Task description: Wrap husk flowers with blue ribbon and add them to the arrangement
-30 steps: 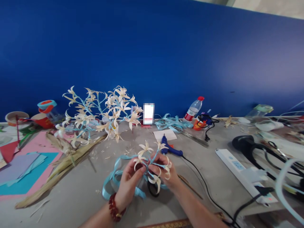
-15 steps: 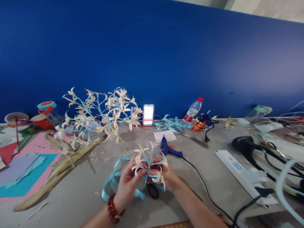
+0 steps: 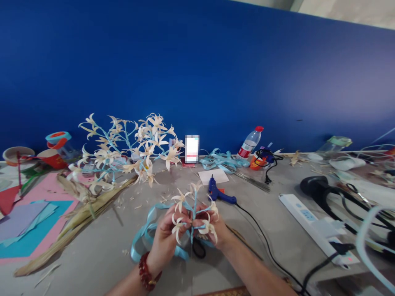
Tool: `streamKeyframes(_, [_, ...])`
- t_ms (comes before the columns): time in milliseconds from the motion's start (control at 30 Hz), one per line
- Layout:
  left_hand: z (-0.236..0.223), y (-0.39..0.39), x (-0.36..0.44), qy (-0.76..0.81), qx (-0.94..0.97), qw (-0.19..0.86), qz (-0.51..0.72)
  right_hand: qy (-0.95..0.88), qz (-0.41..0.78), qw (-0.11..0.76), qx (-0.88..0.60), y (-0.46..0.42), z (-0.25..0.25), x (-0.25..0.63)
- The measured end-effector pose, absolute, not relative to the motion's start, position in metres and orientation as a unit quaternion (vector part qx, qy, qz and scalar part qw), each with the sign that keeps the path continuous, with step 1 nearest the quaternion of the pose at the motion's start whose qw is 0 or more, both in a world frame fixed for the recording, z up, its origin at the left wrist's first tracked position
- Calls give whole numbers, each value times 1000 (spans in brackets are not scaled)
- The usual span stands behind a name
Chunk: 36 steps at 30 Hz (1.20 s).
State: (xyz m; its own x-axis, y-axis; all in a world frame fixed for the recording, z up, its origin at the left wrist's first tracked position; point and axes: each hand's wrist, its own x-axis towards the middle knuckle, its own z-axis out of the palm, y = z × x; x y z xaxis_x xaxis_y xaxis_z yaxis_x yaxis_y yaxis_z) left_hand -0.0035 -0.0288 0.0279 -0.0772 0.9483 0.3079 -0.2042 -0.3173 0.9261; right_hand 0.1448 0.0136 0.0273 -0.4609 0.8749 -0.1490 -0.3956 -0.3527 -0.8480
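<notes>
Both hands are closed around the blue-wrapped stem of an artificial flower spray [image 3: 194,205] with several cream, husk-like blossoms. My left hand [image 3: 168,231], with a red bead bracelet at the wrist, pinches the stem from the left. From the right, my right hand [image 3: 218,230] grips the same stem, its fingers partly covered by blossoms. Light blue ribbon [image 3: 145,236] lies in loops beside and under my left hand. A black loop [image 3: 199,249], perhaps a scissors handle, shows just below the stem. Beyond my right hand lies a blue glue gun [image 3: 220,193] on its side.
Finished-looking cream flower sprays [image 3: 148,148] stand at the back left. Dried husks [image 3: 77,222] and coloured paper [image 3: 27,230] lie on the left. A bottle [image 3: 249,143] stands by the blue wall. The glue gun's cord passes right of my arm, near a white power strip [image 3: 317,230].
The lower left blossom has swung outward, and its petals now show more fully beside my left fingers. Both hands stay on the stem. The whole view has shifted slightly.
</notes>
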Motion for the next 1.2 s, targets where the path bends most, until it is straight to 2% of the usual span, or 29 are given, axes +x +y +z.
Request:
streamKeyframes(300, [25,-30,-2,395,478,451,642,-413,734,440,-312,12,29,144])
streamKeyframes(433, [21,-32,2,398,398,517,645,-465,705,426,-324,13,34,149])
streamKeyframes(667, [22,-30,5,406,379,508,659,-604,622,401,-296,16,31,148])
streamKeyframes(900, [38,-31,6,417,325,537,657,-569,648,416,-290,22,37,152])
streamKeyframes(1067, [36,-33,7,414,310,568,640,-455,671,492,-318,31,39,161])
streamKeyframes(1200, [30,-33,10,410,307,595,619,-450,705,458,-300,30,39,163])
